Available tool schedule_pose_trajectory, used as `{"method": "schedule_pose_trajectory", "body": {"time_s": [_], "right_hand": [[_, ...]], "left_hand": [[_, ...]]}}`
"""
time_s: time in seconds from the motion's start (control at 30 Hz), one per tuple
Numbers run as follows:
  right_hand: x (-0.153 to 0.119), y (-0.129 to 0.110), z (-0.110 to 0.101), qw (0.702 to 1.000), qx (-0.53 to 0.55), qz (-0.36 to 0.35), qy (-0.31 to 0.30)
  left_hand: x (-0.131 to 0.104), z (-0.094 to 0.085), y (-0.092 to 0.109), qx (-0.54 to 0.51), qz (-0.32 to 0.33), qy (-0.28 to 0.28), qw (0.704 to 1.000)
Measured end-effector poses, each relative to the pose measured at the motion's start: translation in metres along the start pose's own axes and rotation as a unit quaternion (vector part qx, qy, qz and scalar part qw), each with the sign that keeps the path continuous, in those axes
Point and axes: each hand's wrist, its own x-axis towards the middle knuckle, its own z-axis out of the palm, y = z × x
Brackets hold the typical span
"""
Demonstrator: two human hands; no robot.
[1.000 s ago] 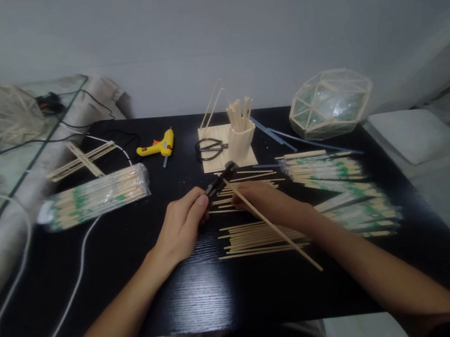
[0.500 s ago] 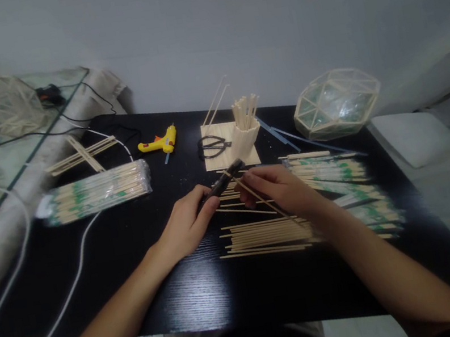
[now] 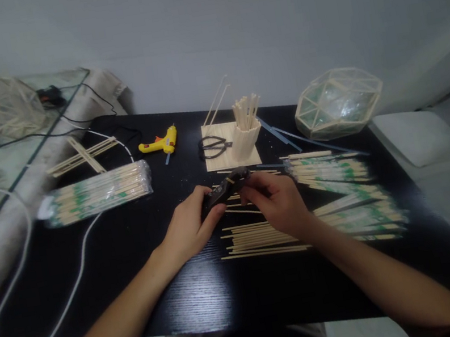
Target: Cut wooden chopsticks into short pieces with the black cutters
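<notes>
My left hand [image 3: 193, 220] is closed round one end of a dark, crumpled black strip [image 3: 222, 190]; its exact kind is unclear. My right hand [image 3: 277, 197] pinches at the far end of the strip, its fingertips partly hidden. A small tan bit of a wooden stick shows against the black surface, and the rest of that stick is hidden. Beneath both hands lie loose wooden sticks [image 3: 257, 236] in rows on the black table [image 3: 196, 305]. Just beyond stands a stick-walled holder [image 3: 245, 141] full of sticks, on a square wooden board [image 3: 219, 163] with black-handled scissors [image 3: 213, 146].
A yellow glue gun [image 3: 160, 143] lies at the back. Packed sticks [image 3: 102, 192] are on the left, with more bagged sticks [image 3: 332, 168] on the right. A faceted stick frame [image 3: 337, 103] stands back right. A white cable [image 3: 80, 261] loops down the left side.
My right hand has drawn down and inward, and the long stick slanting from it no longer shows. The black strip now looks wider and bent. My left hand has barely shifted.
</notes>
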Motion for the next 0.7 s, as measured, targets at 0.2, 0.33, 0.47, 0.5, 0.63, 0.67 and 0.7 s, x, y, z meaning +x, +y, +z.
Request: {"method": "schedule_pose_trajectory", "body": {"time_s": [0.2, 0.33, 0.47, 0.5, 0.63, 0.67, 0.7], "right_hand": [[0.0003, -0.0005, -0.0018, 0.999, 0.046, 0.007, -0.027], [0.0011, 0.0014, -0.0027, 0.994, 0.096, 0.025, -0.054], [0.0022, 0.0019, -0.0047, 0.985, 0.143, 0.041, -0.083], [0.0025, 0.0020, -0.0052, 0.982, 0.157, 0.053, -0.090], [0.0036, 0.0051, -0.0066, 0.959, 0.220, 0.124, -0.128], [0.0039, 0.0065, -0.0066, 0.950, 0.239, 0.144, -0.138], [0.0040, 0.0080, -0.0064, 0.941, 0.259, 0.162, -0.147]], "left_hand": [[-0.0010, 0.0001, -0.0011, 0.004, 0.009, 0.007, 1.000], [-0.0016, -0.0006, -0.0018, -0.003, 0.015, 0.005, 1.000], [-0.0022, -0.0012, -0.0021, -0.010, 0.029, 0.006, 0.999], [-0.0021, -0.0013, -0.0020, -0.011, 0.031, 0.006, 0.999], [-0.0004, -0.0022, -0.0017, -0.003, 0.031, -0.003, 1.000], [0.0002, -0.0025, -0.0018, -0.003, 0.031, -0.007, 0.999], [0.0007, -0.0027, -0.0019, -0.006, 0.033, -0.010, 0.999]]}}
